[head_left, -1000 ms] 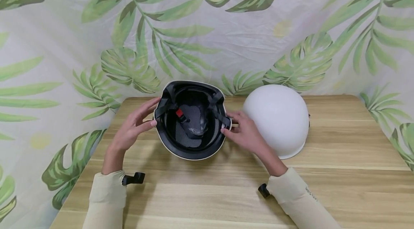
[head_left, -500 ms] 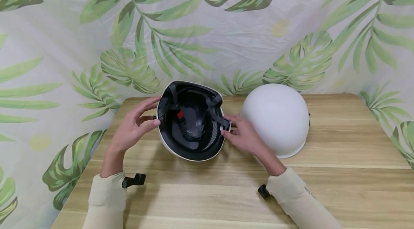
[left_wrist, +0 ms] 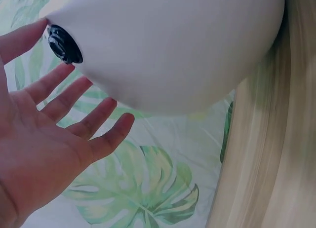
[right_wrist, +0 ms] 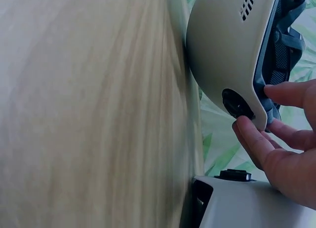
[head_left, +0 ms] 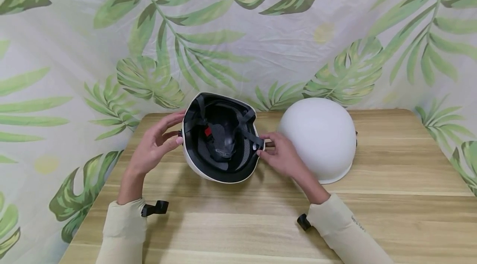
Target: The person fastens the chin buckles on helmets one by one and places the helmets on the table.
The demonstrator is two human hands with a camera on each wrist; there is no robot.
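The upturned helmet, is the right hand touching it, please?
Touching: the right wrist view shows the right hand holding the upturned helmet, thumb on its rim.

On the wood-grain table I observe a black-lined white helmet between bare left hand and right hand; right of it, a domed white helmet; behind, leaf-printed white cloth.

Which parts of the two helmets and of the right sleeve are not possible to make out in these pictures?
Print on the right sleeve: too small to read, head view.
Inside of the dome-up helmet: hidden by its own shell, head view.
Part of the tilted helmet: cut off by the top edge, left wrist view.
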